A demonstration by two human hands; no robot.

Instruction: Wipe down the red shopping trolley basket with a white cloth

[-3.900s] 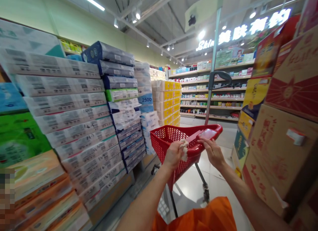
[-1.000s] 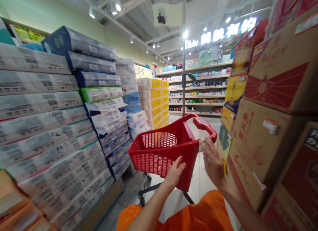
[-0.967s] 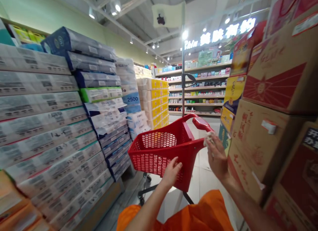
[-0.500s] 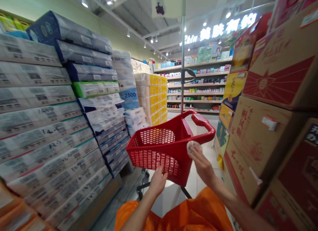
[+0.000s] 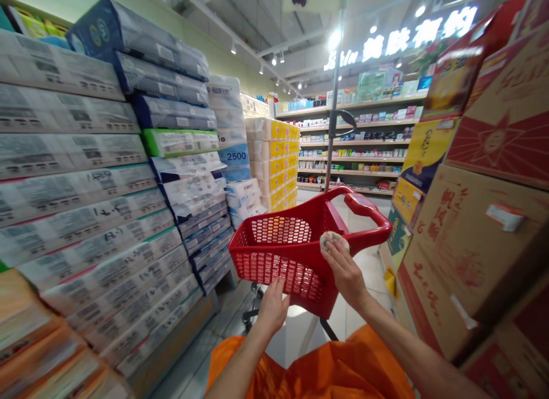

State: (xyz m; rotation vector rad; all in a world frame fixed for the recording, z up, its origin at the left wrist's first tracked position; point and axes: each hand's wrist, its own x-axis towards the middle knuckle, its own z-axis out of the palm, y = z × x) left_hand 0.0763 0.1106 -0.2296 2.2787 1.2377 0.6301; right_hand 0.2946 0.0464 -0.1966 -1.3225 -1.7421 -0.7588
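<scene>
At twelve o'clock from the person stands a red shopping cart (image 5: 300, 256), its handle (image 5: 380, 234) swung round toward one o'clock. The right hand (image 5: 346, 276), also near one o'clock, presses a pale, bunched cloth (image 5: 329, 242) against the cart's near rim, its fingers close together and laid over the cloth. The left hand (image 5: 273, 308), at eleven o'clock, holds nothing visible; its fingers lie side by side, lightly curled, the thumb apart, at the basket's lower side. Whether they touch it, one cannot tell. Stacked paper packs (image 5: 81, 193) rise at ten o'clock, cartons (image 5: 484, 222) at two.

The step in hand looks like wiping the rim. The next move seems to call for steady pressure along that edge, with the left hand bracing the basket lest the wheeled cart roll.
</scene>
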